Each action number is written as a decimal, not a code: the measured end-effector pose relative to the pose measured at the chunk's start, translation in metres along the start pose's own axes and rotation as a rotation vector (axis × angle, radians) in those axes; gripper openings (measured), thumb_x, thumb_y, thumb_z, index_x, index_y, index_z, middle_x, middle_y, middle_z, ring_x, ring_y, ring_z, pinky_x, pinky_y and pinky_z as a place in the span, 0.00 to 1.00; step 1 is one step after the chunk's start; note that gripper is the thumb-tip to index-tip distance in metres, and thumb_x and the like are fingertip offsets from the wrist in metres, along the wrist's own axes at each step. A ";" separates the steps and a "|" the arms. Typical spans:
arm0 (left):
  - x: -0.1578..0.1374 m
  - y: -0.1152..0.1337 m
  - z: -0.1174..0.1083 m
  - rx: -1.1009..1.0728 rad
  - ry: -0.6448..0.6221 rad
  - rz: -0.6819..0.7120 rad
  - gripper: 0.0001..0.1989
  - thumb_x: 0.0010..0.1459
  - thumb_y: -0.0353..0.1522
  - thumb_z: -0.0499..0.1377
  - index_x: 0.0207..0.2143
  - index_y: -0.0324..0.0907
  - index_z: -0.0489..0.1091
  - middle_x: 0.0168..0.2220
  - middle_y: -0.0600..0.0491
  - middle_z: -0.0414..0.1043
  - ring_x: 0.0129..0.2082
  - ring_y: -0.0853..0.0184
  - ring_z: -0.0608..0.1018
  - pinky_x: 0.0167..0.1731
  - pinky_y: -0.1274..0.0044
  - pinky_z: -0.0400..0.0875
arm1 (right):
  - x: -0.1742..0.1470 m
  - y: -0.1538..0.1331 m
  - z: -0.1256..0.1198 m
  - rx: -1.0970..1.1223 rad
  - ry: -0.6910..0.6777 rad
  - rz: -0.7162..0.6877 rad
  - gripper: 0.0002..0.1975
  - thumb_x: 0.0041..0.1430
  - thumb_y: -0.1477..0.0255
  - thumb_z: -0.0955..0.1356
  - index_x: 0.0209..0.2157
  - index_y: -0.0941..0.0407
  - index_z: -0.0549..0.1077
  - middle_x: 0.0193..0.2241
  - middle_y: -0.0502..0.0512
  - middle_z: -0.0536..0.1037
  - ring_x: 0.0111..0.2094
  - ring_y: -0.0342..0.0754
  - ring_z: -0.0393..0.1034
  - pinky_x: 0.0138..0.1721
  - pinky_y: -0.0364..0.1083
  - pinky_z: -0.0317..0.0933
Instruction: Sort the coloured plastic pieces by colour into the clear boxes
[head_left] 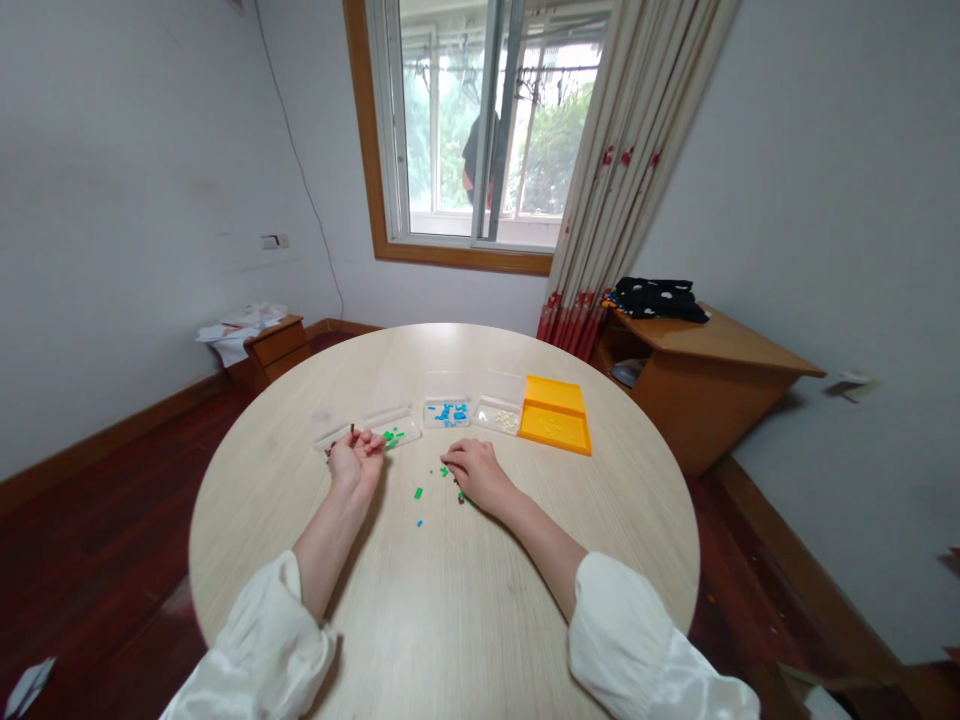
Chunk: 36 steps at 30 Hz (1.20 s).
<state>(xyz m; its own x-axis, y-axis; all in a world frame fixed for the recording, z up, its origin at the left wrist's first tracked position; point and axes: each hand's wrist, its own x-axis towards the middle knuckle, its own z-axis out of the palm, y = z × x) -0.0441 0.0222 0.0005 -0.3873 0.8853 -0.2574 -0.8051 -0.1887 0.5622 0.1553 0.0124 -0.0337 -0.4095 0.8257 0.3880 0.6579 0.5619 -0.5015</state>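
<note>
Nearest on my feed, a blue piece [420,523] lies alone on the round table [442,620]. Just beyond it is a green block [418,493], its long axis seemingly near to far. The relation I judge matters most: that block sits left of and nearer than the fingertips of the right hand [478,476], which is closer to it than the left hand [357,462].

Small green bits [444,471] lie right by the right fingertips, with brown bits [461,501] beside that hand. Its fingers are bent low and close together; I can't tell whether they pinch anything. The left hand is turned palm up, fingers loosely curled, a brown stick [352,429] showing at it; whether it's gripped, I can't tell.

Farther, left to right, I see a clear tray [324,441] partly behind the left hand, a tray of green pieces [394,437], a tray of blue pieces [450,413], a tray of cream pieces [504,418] and a yellow case [555,396]. I can read no brand, label or writing.
</note>
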 end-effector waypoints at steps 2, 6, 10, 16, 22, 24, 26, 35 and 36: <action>-0.001 0.000 0.000 -0.022 0.021 0.002 0.12 0.53 0.20 0.46 0.20 0.40 0.51 0.15 0.62 0.48 0.13 0.78 0.56 0.15 0.85 0.53 | 0.000 -0.001 -0.003 -0.017 -0.009 -0.006 0.08 0.54 0.80 0.67 0.32 0.55 0.78 0.36 0.56 0.76 0.40 0.49 0.67 0.43 0.50 0.52; -0.005 0.003 0.003 -0.076 0.067 0.005 0.14 0.53 0.19 0.43 0.19 0.40 0.50 0.14 0.61 0.48 0.12 0.79 0.54 0.15 0.86 0.52 | -0.001 -0.005 -0.009 -0.043 -0.034 0.007 0.06 0.55 0.80 0.67 0.29 0.58 0.76 0.33 0.56 0.76 0.39 0.48 0.67 0.42 0.49 0.50; -0.005 0.005 0.002 -0.054 0.048 0.055 0.14 0.59 0.24 0.43 0.20 0.41 0.50 0.15 0.62 0.48 0.12 0.79 0.54 0.14 0.86 0.52 | -0.002 -0.007 -0.012 -0.058 -0.020 0.021 0.06 0.55 0.79 0.66 0.27 0.58 0.74 0.30 0.55 0.74 0.37 0.47 0.66 0.41 0.48 0.50; -0.006 0.007 0.005 -0.016 0.023 0.057 0.18 0.61 0.39 0.47 0.20 0.41 0.52 0.15 0.62 0.50 0.12 0.78 0.56 0.14 0.85 0.54 | 0.000 -0.009 -0.012 0.030 0.077 0.063 0.06 0.55 0.80 0.65 0.27 0.58 0.71 0.28 0.53 0.75 0.33 0.46 0.66 0.40 0.48 0.54; -0.023 -0.007 0.014 0.341 -0.267 -0.059 0.12 0.50 0.32 0.60 0.19 0.38 0.61 0.13 0.61 0.57 0.13 0.79 0.58 0.14 0.86 0.54 | 0.000 -0.014 -0.015 0.216 0.233 0.015 0.05 0.54 0.79 0.65 0.29 0.56 0.72 0.30 0.53 0.76 0.34 0.46 0.68 0.38 0.46 0.60; -0.032 -0.016 0.014 0.525 -0.420 -0.113 0.11 0.46 0.34 0.63 0.22 0.35 0.66 0.16 0.58 0.63 0.14 0.79 0.61 0.17 0.84 0.60 | -0.001 -0.016 -0.016 0.250 0.259 -0.012 0.04 0.54 0.78 0.65 0.29 0.56 0.72 0.30 0.53 0.76 0.34 0.46 0.68 0.38 0.46 0.61; -0.039 -0.025 0.012 0.661 -0.531 -0.140 0.14 0.44 0.38 0.65 0.23 0.34 0.69 0.17 0.56 0.65 0.15 0.78 0.63 0.18 0.83 0.62 | -0.002 -0.018 -0.017 0.276 0.274 -0.029 0.04 0.53 0.78 0.65 0.29 0.56 0.72 0.29 0.52 0.75 0.34 0.46 0.68 0.38 0.45 0.61; -0.041 -0.036 0.005 0.817 -0.742 -0.188 0.18 0.41 0.42 0.66 0.21 0.34 0.69 0.17 0.55 0.65 0.15 0.75 0.65 0.16 0.81 0.59 | -0.003 -0.023 -0.018 0.330 0.254 -0.070 0.05 0.53 0.78 0.66 0.30 0.55 0.73 0.30 0.51 0.76 0.34 0.45 0.68 0.39 0.45 0.62; -0.040 -0.036 0.005 0.805 -0.732 -0.173 0.17 0.42 0.41 0.66 0.21 0.34 0.68 0.16 0.55 0.64 0.15 0.75 0.65 0.16 0.82 0.58 | -0.003 -0.023 -0.019 0.326 0.256 -0.077 0.05 0.53 0.77 0.66 0.31 0.56 0.73 0.30 0.52 0.76 0.34 0.45 0.68 0.39 0.45 0.62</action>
<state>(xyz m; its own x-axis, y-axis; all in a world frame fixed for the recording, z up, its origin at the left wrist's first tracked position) 0.0026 -0.0044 -0.0049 0.2765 0.9610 -0.0034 -0.1920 0.0587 0.9796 0.1534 -0.0039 -0.0090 -0.2526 0.7644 0.5932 0.3805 0.6422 -0.6655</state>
